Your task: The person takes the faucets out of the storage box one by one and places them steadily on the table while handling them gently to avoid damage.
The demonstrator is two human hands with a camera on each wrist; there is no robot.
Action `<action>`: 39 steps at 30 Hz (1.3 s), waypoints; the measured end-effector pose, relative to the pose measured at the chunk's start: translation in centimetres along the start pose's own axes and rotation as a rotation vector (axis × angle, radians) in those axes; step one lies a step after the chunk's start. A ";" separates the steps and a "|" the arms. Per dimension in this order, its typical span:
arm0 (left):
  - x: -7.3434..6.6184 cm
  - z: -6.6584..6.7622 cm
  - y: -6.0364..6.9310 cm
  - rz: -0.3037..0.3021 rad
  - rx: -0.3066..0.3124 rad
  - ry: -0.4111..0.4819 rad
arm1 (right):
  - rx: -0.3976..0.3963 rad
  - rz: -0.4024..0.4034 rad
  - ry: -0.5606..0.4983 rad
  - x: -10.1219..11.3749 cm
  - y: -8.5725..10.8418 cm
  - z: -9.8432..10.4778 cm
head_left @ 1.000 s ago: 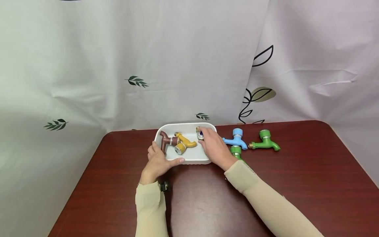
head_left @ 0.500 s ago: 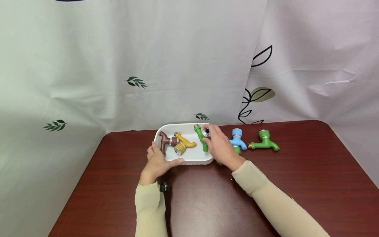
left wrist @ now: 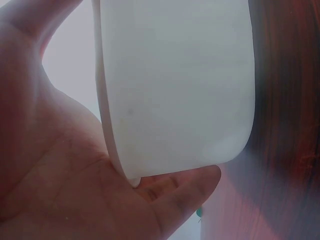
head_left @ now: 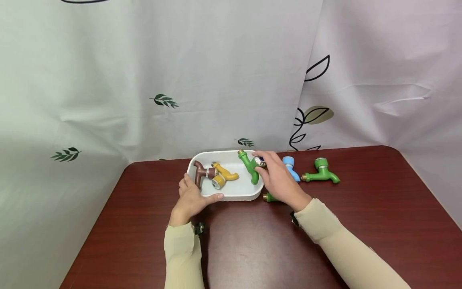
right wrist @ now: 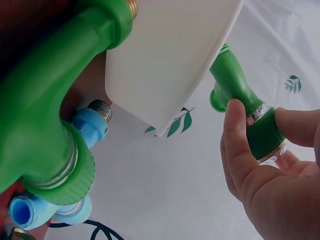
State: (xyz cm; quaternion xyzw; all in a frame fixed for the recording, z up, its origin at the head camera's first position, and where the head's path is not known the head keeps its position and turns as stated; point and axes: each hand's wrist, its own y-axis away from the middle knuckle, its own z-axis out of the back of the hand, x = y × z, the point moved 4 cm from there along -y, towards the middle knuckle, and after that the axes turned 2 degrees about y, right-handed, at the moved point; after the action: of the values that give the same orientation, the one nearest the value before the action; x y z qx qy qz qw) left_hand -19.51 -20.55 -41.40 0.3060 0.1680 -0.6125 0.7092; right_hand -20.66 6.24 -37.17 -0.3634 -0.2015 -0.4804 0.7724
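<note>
In the head view my right hand (head_left: 283, 178) pinches a green tap (head_left: 249, 165) by its knob, over the right end of a white tray (head_left: 234, 198). The right wrist view shows that same held tap (right wrist: 235, 82) above the tray's rim, thumb and fingers around its ribbed knob. My left hand (head_left: 189, 200) grips the tray's front left corner, thumb along the front rim and fingers at the left side. Inside the tray lie a brown tap (head_left: 200, 173) and a yellow tap (head_left: 226, 173), which touch or nearly touch.
Right of the tray, a blue tap (head_left: 290, 164) lies partly behind my right hand. Another green tap (head_left: 322, 173) sits further right. A third green tap (head_left: 271, 197) is mostly hidden under my right wrist. A patterned white cloth (head_left: 223, 80) hangs behind the reddish-brown table (head_left: 245, 245).
My right hand has moved right with the green tap, whose body has come into sight from behind the fingers. The left hand and the tray stay where they were.
</note>
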 end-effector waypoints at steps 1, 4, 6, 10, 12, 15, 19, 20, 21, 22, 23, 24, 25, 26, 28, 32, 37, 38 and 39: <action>0.0 0.0 0.0 0.000 0.000 0.000 | -0.001 -0.001 -0.006 0.0 0.1 0.1; 0.0 0.0 0.0 0.001 -0.001 -0.001 | -0.001 -0.010 -0.017 -0.1 0.4 0.5; 0.0 0.0 0.1 0.000 -0.001 0.000 | 0.000 -0.014 -0.015 -0.2 0.7 0.8; -0.1 0.0 0.2 -0.006 -0.004 0.004 | -0.011 -0.015 -0.008 -0.4 1.2 1.6; -0.1 0.1 0.2 -0.008 -0.005 0.004 | -0.024 -0.010 -0.001 -0.7 1.5 2.0; -0.2 0.1 0.2 -0.007 -0.001 0.004 | -0.038 -0.005 -0.001 -1.0 1.8 2.6; -0.1 0.1 0.2 -0.008 0.001 0.002 | -0.040 -0.008 -0.007 -1.4 2.4 3.4; -0.1 0.1 0.2 -0.007 0.000 0.000 | -0.039 -0.011 -0.008 -1.5 2.6 3.5; -0.1 0.0 0.2 -0.007 -0.001 0.000 | -0.039 -0.013 -0.010 -1.7 2.7 3.7; 0.0 0.0 0.2 -0.008 -0.002 0.000 | -0.040 -0.014 -0.010 -1.8 2.9 3.8; 0.0 0.0 0.2 -0.008 -0.002 -0.001 | -0.041 -0.014 -0.013 -1.9 3.0 4.0; 0.0 0.0 0.1 -0.008 -0.001 -0.002 | -0.044 -0.013 -0.014 -2.0 3.2 4.1; 0.0 0.0 0.1 -0.008 0.000 -0.003 | -0.047 -0.011 -0.015 -2.1 3.3 4.2; 0.0 0.0 0.1 -0.008 0.000 -0.003 | -0.050 -0.007 -0.018 -2.2 3.4 4.3; 0.0 0.1 0.1 -0.008 0.000 -0.004 | -0.053 0.000 -0.021 -2.4 3.7 4.5; 0.0 0.1 0.1 -0.011 -0.002 -0.004 | -0.058 -0.005 -0.016 -2.8 4.2 4.9; 0.0 0.0 0.1 -0.007 -0.002 0.000 | -0.057 -0.024 -0.015 -3.2 5.0 5.4; 0.0 0.0 0.1 -0.007 -0.002 0.001 | -0.055 -0.028 -0.019 -3.3 5.1 5.5; 0.0 0.0 0.1 -0.006 -0.001 0.000 | -0.052 -0.033 -0.023 -3.4 5.3 5.6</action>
State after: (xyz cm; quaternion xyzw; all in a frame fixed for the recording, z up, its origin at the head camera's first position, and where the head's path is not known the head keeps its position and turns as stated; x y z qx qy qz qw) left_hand -19.40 -20.51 -41.35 0.3053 0.1690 -0.6146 0.7075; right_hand -17.31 13.95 -37.65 -0.3854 -0.2037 -0.4942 0.7522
